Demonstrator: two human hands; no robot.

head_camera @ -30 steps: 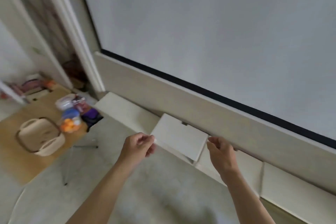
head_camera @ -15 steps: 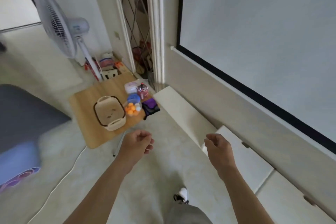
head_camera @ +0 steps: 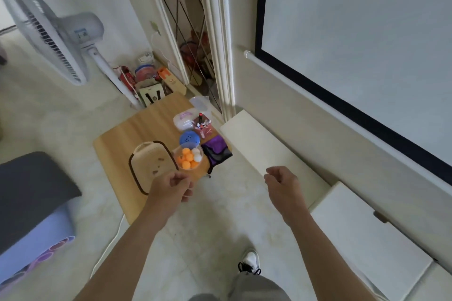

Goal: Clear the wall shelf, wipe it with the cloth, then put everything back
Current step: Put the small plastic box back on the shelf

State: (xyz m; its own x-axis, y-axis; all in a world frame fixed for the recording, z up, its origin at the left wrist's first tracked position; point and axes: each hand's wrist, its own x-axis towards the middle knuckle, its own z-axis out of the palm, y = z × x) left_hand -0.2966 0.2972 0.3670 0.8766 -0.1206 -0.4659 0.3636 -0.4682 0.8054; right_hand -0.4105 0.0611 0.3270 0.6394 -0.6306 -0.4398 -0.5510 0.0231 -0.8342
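Since the wall shelf (head_camera: 264, 146) lies bare and its things stand gathered on the counter (head_camera: 137, 129), the clearing step looks done. Whether the shelf has been wiped cannot be told from its surface.

Both hands are empty. The left hand (head_camera: 171, 187) hangs with its fingers loosely curled over the counter's near edge, just short of the bowl of orange and white balls (head_camera: 189, 157). The right hand (head_camera: 281, 183) is loosely curled too, near the shelf's front edge, and touches nothing.

The shelf is a long white slab set low against the wall under the screen. Its long axis runs along that wall, with one end at the door frame beyond the counter's right corner and the other passing the person's right side.

A dark purple fabric piece (head_camera: 216, 150) lies at the counter's right edge, nearest the shelf — possibly the cloth, though it may be a pouch. If it is the cloth, the next move calls for a reach past the bowl to pinch it up. If the wipe is done, the left hand is best placed to take the bowl and carry it level — on a tilt the balls would likely roll out.
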